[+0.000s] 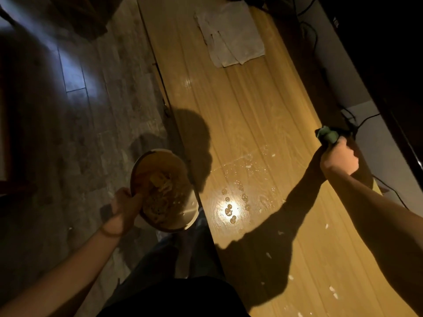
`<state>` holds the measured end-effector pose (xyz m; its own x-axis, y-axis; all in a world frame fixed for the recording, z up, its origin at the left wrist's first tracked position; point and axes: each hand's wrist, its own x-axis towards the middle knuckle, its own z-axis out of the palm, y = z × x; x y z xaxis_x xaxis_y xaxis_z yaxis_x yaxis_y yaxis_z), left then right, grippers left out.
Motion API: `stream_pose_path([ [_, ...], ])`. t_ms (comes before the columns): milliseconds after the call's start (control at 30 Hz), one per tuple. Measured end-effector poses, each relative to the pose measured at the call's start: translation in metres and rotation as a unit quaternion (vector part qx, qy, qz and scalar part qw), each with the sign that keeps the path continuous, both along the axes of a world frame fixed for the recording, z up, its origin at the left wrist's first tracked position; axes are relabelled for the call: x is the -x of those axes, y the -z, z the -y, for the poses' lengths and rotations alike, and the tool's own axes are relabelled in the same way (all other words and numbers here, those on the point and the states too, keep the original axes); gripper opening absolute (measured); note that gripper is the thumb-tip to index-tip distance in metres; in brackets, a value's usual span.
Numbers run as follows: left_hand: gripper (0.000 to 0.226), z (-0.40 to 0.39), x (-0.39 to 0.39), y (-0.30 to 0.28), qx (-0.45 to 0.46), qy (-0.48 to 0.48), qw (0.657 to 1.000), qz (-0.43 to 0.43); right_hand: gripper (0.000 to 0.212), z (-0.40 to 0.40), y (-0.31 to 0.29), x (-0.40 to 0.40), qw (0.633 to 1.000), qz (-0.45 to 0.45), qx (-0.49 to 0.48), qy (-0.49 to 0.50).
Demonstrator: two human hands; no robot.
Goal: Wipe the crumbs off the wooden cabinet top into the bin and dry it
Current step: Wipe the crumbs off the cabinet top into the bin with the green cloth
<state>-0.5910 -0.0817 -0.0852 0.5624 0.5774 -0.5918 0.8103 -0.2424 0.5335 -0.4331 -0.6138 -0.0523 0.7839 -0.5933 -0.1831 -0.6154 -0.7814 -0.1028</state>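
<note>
Dim lamplight falls across a long wooden cabinet top point(263, 133), the worktop of this scene, which runs away from the camera beside a grey plank floor point(75, 110); a bright glare sits on a wet patch with beads of water point(231, 207) near the front edge, and pale crumbs point(332, 290) lie scattered along the near stretch, with a few more just beyond the wet patch; the person's right hand point(338, 156) reaches over the worktop's far edge, its grip closed tight around a bunched green cloth point(327, 137) that pokes out past the fingers, pointing away from the body; the left hand point(124, 202) holds the bin point(162, 191), a round container already part-filled with scraps, by its rim, fingers clamped over the edge, mouth tilted up just off the worktop's front edge and below its level; the crumbs lie between cloth and bin, mostly nearer the body than the cloth, so the coming sweep would probably need to run across the worktop's short axis, from the far edge towards the front edge and the bin; the right hand is the nearer to them; a flat grey rag point(231, 35) lies spread further up the worktop, well apart, possibly meant for drying; dark cables point(364, 121) trail behind the cabinet.
</note>
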Motion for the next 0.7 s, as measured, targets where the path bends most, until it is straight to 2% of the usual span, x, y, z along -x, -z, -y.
stream_pose_path([
  [133, 0.023, -0.001, 0.004, 0.003, -0.029, 0.012, 0.999, -0.015, 0.038, -0.039, -0.001, 0.008, 0.999, 0.026, -0.031, -0.022],
  [400, 0.029, -0.008, 0.005, 0.003, 0.013, 0.016, 1.0, -0.004, 0.053, -0.149, 0.003, 0.05, 0.993, -0.007, -0.011, -0.119],
  [600, 0.023, -0.006, 0.005, -0.001, 0.015, 0.027, 1.0, -0.006, 0.063, -0.228, 0.009, 0.088, 0.983, -0.031, -0.01, -0.18],
  [700, 0.021, -0.006, 0.007, -0.006, 0.023, 0.022, 0.999, -0.01, 0.062, -0.28, 0.01, 0.114, 0.976, -0.027, -0.015, -0.216],
])
